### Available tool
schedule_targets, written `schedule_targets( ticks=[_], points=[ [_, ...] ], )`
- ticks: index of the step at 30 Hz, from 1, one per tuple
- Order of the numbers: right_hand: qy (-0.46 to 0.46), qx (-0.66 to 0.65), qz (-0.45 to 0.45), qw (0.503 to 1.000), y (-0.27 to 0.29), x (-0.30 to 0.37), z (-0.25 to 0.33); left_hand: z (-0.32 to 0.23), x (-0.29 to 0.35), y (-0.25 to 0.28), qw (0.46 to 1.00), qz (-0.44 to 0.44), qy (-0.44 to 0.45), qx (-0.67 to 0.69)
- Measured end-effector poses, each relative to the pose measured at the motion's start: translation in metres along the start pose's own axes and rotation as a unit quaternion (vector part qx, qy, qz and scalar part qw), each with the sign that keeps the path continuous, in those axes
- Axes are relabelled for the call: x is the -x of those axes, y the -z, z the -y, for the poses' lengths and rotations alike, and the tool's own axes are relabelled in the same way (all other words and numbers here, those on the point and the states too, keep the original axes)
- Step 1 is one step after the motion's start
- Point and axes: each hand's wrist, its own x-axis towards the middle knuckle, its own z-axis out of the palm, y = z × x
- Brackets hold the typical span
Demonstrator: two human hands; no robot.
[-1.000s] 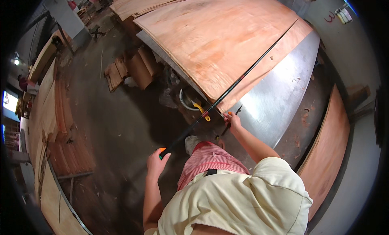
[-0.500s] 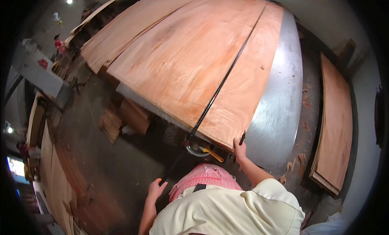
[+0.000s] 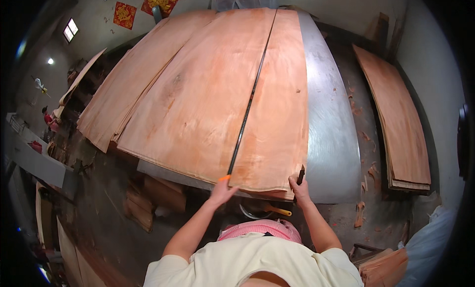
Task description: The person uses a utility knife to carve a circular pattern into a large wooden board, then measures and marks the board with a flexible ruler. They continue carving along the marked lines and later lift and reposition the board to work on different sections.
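Note:
A long, thin black rod with an orange part near its close end lies lengthwise over a stack of wood veneer sheets. My left hand is closed around the rod's near end, at the front edge of the stack. At the sheets' front right corner is my right hand, gripping a small dark tool whose upper end sticks up above the fingers. Its kind is not clear. Below the front edge, between my hands, a yellow-handled tool with a curved metal part shows partly.
A bare metal tabletop extends along the right of the stack. Another sheet stack lies farther right, with wood scraps on the floor between. A person in red is far left. Clear plastic hangs at lower right.
My left hand has moved forward and right, up to the sheets' edge, sliding the rod farther over them. My right hand stays at the corner with the dark tool. The view has turned.

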Motion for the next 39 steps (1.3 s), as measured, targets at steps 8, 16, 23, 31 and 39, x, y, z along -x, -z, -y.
schedule_targets(
  ticks=[8,16,23,31,39],
  points=[
    [-0.034,0.043,-0.023,0.998,-0.115,-0.017,0.038,-0.061,-0.042,-0.009,0.856,0.161,-0.046,0.490],
    [-0.048,0.045,-0.018,0.998,-0.159,-0.011,0.043,0.031,-0.082,-0.037,0.891,0.049,-0.010,0.452],
    [-0.111,0.118,-0.123,0.979,-0.079,0.003,0.005,0.075,-0.105,0.018,0.939,-0.061,-0.008,0.339],
    [-0.086,0.070,-0.245,0.963,-0.010,0.004,-0.056,0.188,-0.156,0.069,0.914,-0.186,0.083,0.351],
    [-0.178,0.080,-0.261,0.945,0.027,0.011,-0.109,0.286,-0.133,0.116,0.886,-0.252,0.169,0.352]
  ],
)
